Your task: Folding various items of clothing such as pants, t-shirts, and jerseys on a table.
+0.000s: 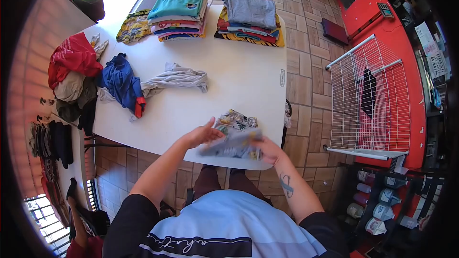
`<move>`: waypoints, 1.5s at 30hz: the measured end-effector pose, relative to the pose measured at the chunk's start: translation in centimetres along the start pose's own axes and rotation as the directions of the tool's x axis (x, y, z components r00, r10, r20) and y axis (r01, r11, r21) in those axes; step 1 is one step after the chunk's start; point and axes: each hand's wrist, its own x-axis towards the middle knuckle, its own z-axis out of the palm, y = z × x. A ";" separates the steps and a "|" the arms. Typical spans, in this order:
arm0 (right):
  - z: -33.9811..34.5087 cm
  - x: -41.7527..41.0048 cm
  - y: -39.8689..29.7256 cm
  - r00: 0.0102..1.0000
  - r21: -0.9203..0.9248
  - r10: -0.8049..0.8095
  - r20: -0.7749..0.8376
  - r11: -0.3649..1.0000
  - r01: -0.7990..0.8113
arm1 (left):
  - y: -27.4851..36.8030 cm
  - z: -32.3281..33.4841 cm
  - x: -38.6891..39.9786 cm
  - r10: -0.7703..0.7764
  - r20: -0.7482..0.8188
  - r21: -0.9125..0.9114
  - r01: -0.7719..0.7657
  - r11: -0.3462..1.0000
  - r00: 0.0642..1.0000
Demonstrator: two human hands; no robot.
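Observation:
A patterned garment (233, 143), grey with leaf and yellow prints, lies partly folded at the near edge of the white table (244, 75) and is blurred by motion. At its right end my right hand (270, 150) grips the cloth. My left hand (206, 134) is at its left side, thumb raised and fingers apart; whether the fingertips touch the cloth cannot be told. Farther left on the table lie a crumpled light grey garment (179, 77) and a blue garment with red trim (120, 80).
Folded clothes stand in a stack topped with a teal shirt (179, 3) and another topped with grey cloth (251, 10). A red clothes heap (73, 57) hangs at the table's left end. A white wire rack (369, 100) stands right. Another person's arm (77, 222) shows lower left.

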 end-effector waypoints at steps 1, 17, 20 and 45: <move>-0.9 0.3 -0.5 0.999 -0.014 0.031 -0.022 0.999 -0.031 | -0.3 -0.4 0.2 -0.063 -0.133 -0.190 0.037 0.981 0.989; 2.1 0.1 3.5 0.723 -0.742 -0.522 -0.454 0.670 0.018 | -3.5 6.0 -0.8 0.750 -0.537 0.842 0.183 0.508 0.387; 2.6 1.7 1.2 0.866 -0.660 -0.274 -0.418 0.746 -0.083 | -2.6 5.1 -1.8 0.493 -0.638 0.564 -0.078 0.822 0.591; -2.1 22.7 -33.4 0.470 -0.509 -0.746 -0.472 0.666 0.546 | 31.4 -11.5 15.8 0.844 -0.390 0.612 -0.582 0.536 0.367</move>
